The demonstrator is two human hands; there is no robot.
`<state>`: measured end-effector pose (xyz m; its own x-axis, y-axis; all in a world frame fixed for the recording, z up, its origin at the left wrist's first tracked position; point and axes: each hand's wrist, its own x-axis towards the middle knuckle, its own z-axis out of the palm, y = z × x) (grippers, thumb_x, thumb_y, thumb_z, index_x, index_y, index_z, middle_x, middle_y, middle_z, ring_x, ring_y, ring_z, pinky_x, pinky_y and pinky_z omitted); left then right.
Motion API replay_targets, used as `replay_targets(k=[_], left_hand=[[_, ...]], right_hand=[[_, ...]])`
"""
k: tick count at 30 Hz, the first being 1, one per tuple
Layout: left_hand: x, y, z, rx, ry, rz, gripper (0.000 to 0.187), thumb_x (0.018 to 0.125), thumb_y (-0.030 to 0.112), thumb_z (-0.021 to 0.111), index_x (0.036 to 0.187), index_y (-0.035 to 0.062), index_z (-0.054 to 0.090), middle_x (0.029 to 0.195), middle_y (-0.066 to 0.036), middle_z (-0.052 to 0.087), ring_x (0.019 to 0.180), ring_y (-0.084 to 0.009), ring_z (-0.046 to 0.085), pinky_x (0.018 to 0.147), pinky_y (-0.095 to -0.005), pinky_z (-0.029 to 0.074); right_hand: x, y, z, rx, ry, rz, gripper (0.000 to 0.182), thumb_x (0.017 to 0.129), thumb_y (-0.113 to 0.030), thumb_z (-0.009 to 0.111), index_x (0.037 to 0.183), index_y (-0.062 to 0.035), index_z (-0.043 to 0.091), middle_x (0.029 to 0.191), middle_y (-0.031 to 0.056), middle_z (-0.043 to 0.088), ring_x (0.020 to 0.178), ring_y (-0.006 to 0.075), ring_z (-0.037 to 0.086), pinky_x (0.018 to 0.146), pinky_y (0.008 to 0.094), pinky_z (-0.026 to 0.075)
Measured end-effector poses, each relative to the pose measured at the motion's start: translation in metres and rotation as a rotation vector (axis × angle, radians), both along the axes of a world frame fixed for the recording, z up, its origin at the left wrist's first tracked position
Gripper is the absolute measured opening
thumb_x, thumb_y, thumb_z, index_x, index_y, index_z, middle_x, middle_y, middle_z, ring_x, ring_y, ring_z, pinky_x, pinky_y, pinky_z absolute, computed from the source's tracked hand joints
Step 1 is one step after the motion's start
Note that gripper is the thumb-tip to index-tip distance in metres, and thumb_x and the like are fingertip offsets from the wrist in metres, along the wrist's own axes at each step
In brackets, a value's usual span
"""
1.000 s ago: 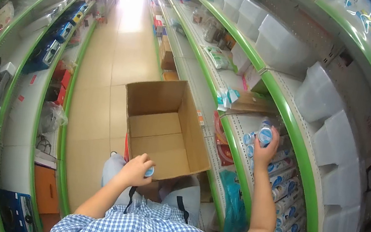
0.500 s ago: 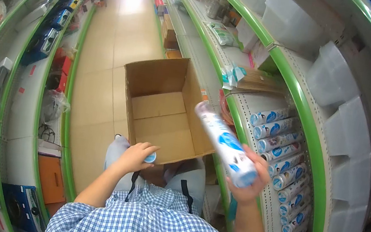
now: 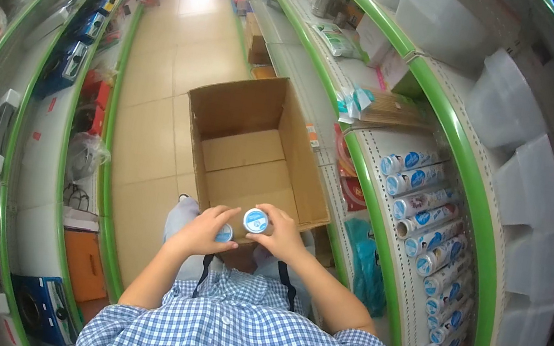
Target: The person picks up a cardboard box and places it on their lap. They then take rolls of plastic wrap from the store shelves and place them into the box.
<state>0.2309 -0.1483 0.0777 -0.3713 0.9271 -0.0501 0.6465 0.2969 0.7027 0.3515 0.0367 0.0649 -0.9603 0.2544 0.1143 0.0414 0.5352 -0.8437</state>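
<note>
Left hand (image 3: 204,228): fingers wrapped round a tube (image 3: 226,233).
Right hand (image 3: 281,235): grips second tube (image 3: 256,220), beside the first.
Box (image 3: 308,156): open, just ahead.

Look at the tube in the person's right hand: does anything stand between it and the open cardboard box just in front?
Nothing visible does. The right hand holds the tube at the near edge of the cardboard box, whose top is open. The left hand holds another tube beside it, not in front.
</note>
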Motion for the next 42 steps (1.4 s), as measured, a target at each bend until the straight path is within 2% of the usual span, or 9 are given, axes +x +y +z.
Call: replay_targets(k=[11, 14, 21, 27, 30, 31, 34, 40, 42], left_hand=[[0.017, 0.026, -0.008, 0.039, 0.175, -0.011, 0.075, 0.075, 0.040, 0.067, 0.133, 0.0035, 0.037, 0.131, -0.019, 0.040, 0.122, -0.0343, 0.039, 0.101, -0.0441, 0.033], [0.029, 0.033, -0.029, -0.021, 0.293, 0.104, 0.082, 0.071, 0.048, 0.068, 0.134, 0.0066, 0.037, 0.130, -0.019, 0.042, 0.121, -0.0342, 0.040, 0.100, -0.0527, 0.031], [0.048, 0.023, -0.027, -0.178, 0.369, 0.000, 0.105, 0.055, 0.054, 0.076, 0.138, 0.0086, 0.030, 0.143, -0.019, 0.025, 0.128, -0.0370, 0.031, 0.101, -0.0613, 0.024], [0.070, 0.011, -0.024, -0.209, 0.388, -0.042, 0.102, 0.057, 0.041, 0.078, 0.139, 0.0077, 0.029, 0.140, -0.020, 0.028, 0.127, -0.0377, 0.032, 0.099, -0.0640, 0.023], [0.083, 0.006, -0.052, -0.199, 0.585, -0.015, 0.093, 0.060, 0.026, 0.075, 0.139, 0.0109, 0.030, 0.139, -0.018, 0.032, 0.125, -0.0360, 0.035, 0.099, -0.0639, 0.024], [0.085, 0.005, -0.051, -0.162, 0.495, 0.019, 0.088, 0.060, 0.015, 0.070, 0.139, 0.0132, 0.032, 0.137, -0.016, 0.035, 0.123, -0.0343, 0.038, 0.100, -0.0631, 0.024], [0.082, 0.008, -0.053, -0.147, 0.656, 0.072, 0.090, 0.057, 0.015, 0.070, 0.139, 0.0130, 0.032, 0.135, -0.015, 0.037, 0.122, -0.0336, 0.038, 0.101, -0.0624, 0.022], [0.047, 0.016, -0.017, -0.146, 0.617, 0.183, 0.092, 0.054, 0.020, 0.073, 0.137, 0.0132, 0.034, 0.134, -0.013, 0.039, 0.123, -0.0318, 0.038, 0.102, -0.0621, 0.021], [0.041, 0.019, -0.010, -0.160, 0.615, 0.180, 0.089, 0.054, 0.021, 0.075, 0.134, 0.0160, 0.038, 0.130, -0.011, 0.042, 0.119, -0.0303, 0.041, 0.099, -0.0557, 0.029]], right_hand=[[0.000, -0.023, -0.029, 0.223, -0.086, -0.024, 0.055, 0.067, -0.016, 0.072, 0.116, -0.0038, 0.050, 0.104, 0.0113, 0.055, 0.093, 0.0333, 0.057, 0.077, 0.0412, 0.048], [-0.003, -0.021, -0.050, 0.223, -0.038, -0.065, 0.055, 0.067, -0.015, 0.072, 0.116, -0.0042, 0.050, 0.105, 0.0122, 0.056, 0.094, 0.0332, 0.057, 0.078, 0.0407, 0.048], [0.007, -0.014, -0.049, 0.164, -0.022, -0.096, 0.050, 0.069, -0.018, 0.072, 0.113, -0.0033, 0.052, 0.109, 0.0149, 0.056, 0.096, 0.0342, 0.058, 0.079, 0.0401, 0.049], [0.024, -0.010, -0.048, 0.165, -0.037, -0.148, 0.049, 0.070, -0.021, 0.071, 0.112, -0.0031, 0.051, 0.108, 0.0147, 0.056, 0.095, 0.0342, 0.058, 0.078, 0.0398, 0.049], [0.029, -0.007, -0.047, 0.180, -0.024, -0.169, 0.049, 0.071, -0.021, 0.071, 0.112, -0.0027, 0.051, 0.107, 0.0148, 0.056, 0.094, 0.0343, 0.058, 0.078, 0.0400, 0.049], [0.030, -0.007, -0.044, 0.190, -0.019, -0.171, 0.049, 0.071, -0.022, 0.071, 0.112, -0.0026, 0.051, 0.107, 0.0149, 0.056, 0.094, 0.0343, 0.058, 0.078, 0.0401, 0.048], [0.030, -0.003, -0.029, 0.242, -0.021, -0.167, 0.050, 0.070, -0.023, 0.072, 0.112, -0.0032, 0.052, 0.107, 0.0150, 0.056, 0.094, 0.0343, 0.058, 0.078, 0.0404, 0.048], [0.019, 0.008, -0.021, 0.274, 0.010, -0.192, 0.053, 0.068, -0.024, 0.073, 0.112, -0.0043, 0.051, 0.107, 0.0142, 0.056, 0.094, 0.0342, 0.058, 0.077, 0.0404, 0.048], [0.015, 0.008, -0.021, 0.270, 0.003, -0.186, 0.054, 0.068, -0.024, 0.074, 0.113, -0.0040, 0.051, 0.107, 0.0142, 0.056, 0.094, 0.0341, 0.058, 0.078, 0.0407, 0.048]])
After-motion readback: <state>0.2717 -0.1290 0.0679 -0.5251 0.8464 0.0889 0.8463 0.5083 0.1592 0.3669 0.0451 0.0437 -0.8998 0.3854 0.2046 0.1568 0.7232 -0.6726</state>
